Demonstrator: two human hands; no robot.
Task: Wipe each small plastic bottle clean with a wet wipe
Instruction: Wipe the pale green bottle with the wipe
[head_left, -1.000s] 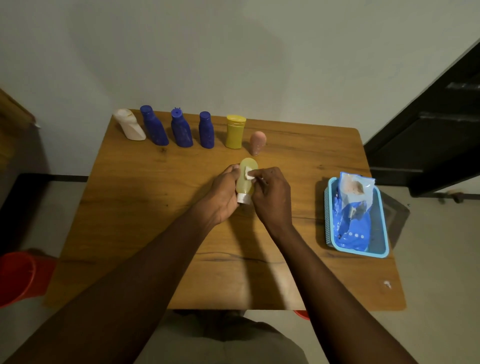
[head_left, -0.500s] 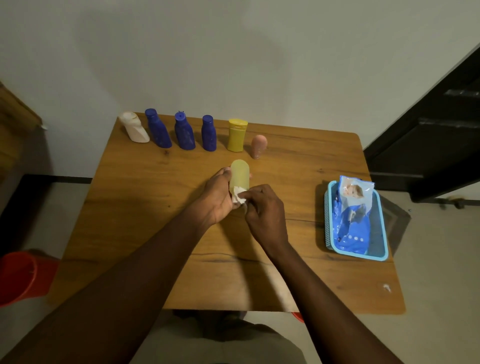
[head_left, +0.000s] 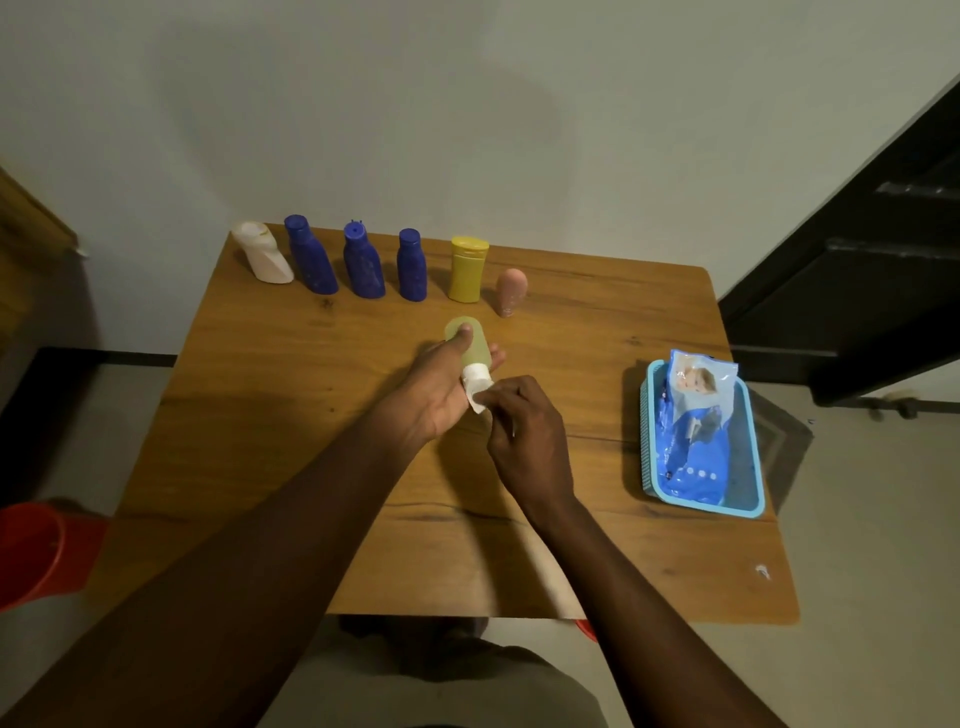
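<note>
Over the wooden table (head_left: 291, 395), a translucent pale-yellow bottle (head_left: 470, 343), white-capped.

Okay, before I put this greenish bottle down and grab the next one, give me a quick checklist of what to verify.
1. Left hand grips the pale green bottle: ok.
2. Right hand pinches the wet wipe at the bottle's white cap: ok.
3. Whole bottle wiped: cannot tell.
4. Bare table near the hands for setting it down: ok.
5. Six-bottle row upright, from white bottle to pink bottle: ok.
6. Wipes pack in blue basket: ok.
</note>
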